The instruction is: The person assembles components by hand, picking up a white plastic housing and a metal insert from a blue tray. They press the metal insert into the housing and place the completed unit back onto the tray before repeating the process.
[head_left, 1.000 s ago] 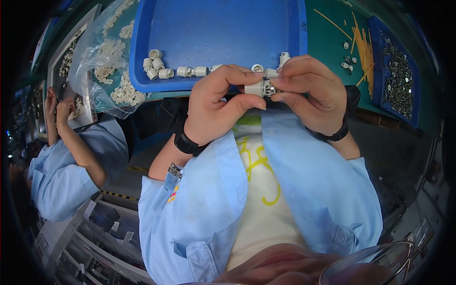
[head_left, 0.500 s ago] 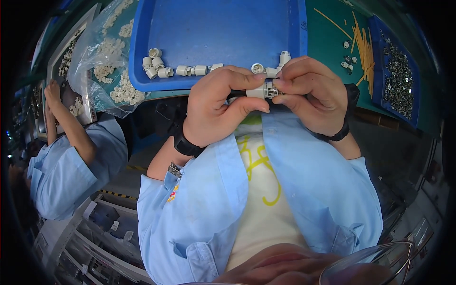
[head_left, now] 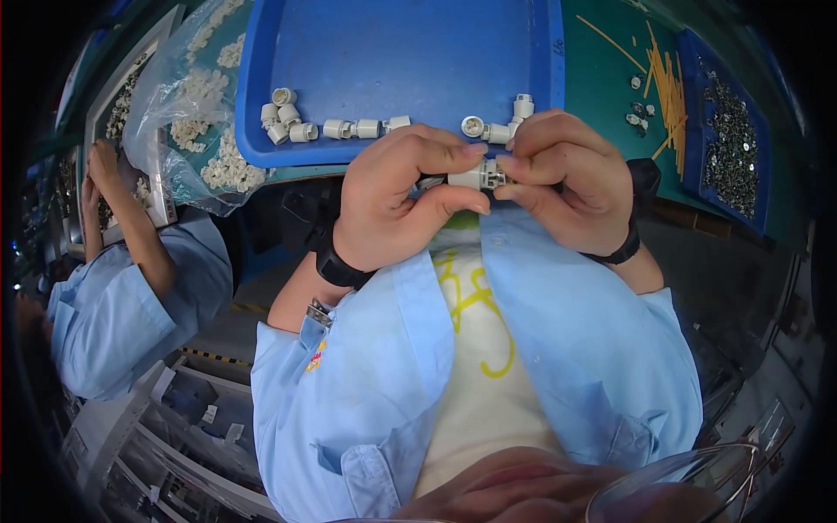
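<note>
Just off the front edge of the blue tray (head_left: 401, 52), my two hands hold one white cylindrical plastic socket (head_left: 466, 179) between them. My left hand (head_left: 379, 200) is closed, its thumb and forefinger gripping the socket's smooth body. At the ridged right end, the thumb and fingertips of my right hand (head_left: 580, 187) pinch the socket, partly hiding that end. A small dark item (head_left: 429, 182) shows inside my left hand, its kind unclear. Similar white sockets (head_left: 368, 129) lie along the tray's near side, with a cluster (head_left: 283, 116) in its left corner.
Left of the tray, a clear plastic bag (head_left: 196, 122) holds many small white parts. Thin wooden sticks (head_left: 670, 105) and a blue bin (head_left: 731, 139) of small metal parts stand at right. A co-worker's arms (head_left: 122, 200) reach over a tray at far left.
My hands have shifted slightly left and my right fingertips have changed their hold at the socket's end. The co-worker's hands have moved closer together.
</note>
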`<action>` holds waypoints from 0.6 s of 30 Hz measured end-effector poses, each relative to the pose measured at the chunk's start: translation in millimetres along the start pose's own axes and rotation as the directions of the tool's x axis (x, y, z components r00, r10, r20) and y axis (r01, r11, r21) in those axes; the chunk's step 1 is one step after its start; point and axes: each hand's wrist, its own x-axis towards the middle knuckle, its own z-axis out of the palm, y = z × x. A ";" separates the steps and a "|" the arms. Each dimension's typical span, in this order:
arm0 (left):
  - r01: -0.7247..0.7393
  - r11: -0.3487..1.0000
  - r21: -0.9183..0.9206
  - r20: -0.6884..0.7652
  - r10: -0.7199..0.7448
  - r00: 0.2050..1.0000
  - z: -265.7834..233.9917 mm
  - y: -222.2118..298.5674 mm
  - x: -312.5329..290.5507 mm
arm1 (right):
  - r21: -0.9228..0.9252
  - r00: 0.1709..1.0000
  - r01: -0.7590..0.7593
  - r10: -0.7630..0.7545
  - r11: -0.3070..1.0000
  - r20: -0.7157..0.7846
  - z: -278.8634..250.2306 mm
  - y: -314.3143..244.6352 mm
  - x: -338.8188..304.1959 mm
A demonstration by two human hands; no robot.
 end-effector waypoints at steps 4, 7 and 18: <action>-0.033 0.999 -0.006 0.017 0.033 0.999 -1.4 0.0 -0.5 | 0.095 0.999 -0.040 0.042 0.995 -0.019 3.0 0.7 -1.9; -0.003 0.996 -0.085 -0.005 0.003 1.000 0.1 -0.2 -1.7 | 0.157 0.997 -0.057 0.063 0.986 -0.033 3.1 0.6 -0.4; 0.094 0.977 -0.192 -0.023 -0.101 0.995 1.1 -4.1 -5.7 | -0.006 0.998 0.058 -0.058 0.998 -0.028 4.8 1.0 -0.7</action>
